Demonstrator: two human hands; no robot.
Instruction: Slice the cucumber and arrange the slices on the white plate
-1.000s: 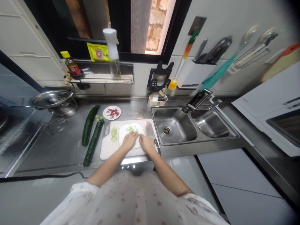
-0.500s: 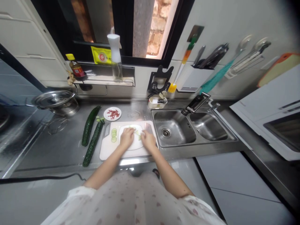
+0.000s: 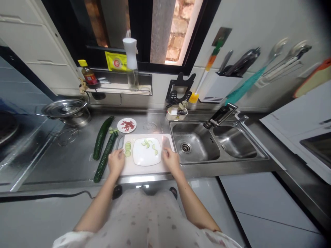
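Note:
A white plate (image 3: 147, 159) with several thin cucumber slices (image 3: 148, 143) near its top and right lies on a pale cutting board (image 3: 144, 169). More cucumber slices (image 3: 128, 148) overlap in a column left of the plate. My left hand (image 3: 117, 161) is at the board's left edge beside those slices, its fingers curled together; what they hold, if anything, is too small to tell. My right hand (image 3: 170, 159) is closed at the board's right side, by the lower end of a flat blade (image 3: 167, 142); whether it grips this is unclear.
Two long cucumbers (image 3: 102, 137) lie left of the board. A small plate of red pieces (image 3: 126, 125) sits behind it. The double sink (image 3: 192, 141) adjoins on the right. A lidded pot (image 3: 66, 112) stands back left, and a caddy (image 3: 177, 113) stands behind the sink.
Both hands have moved apart from over the plate, my left hand to the board's left edge and my right hand to its right side. The slices on the plate are now uncovered.

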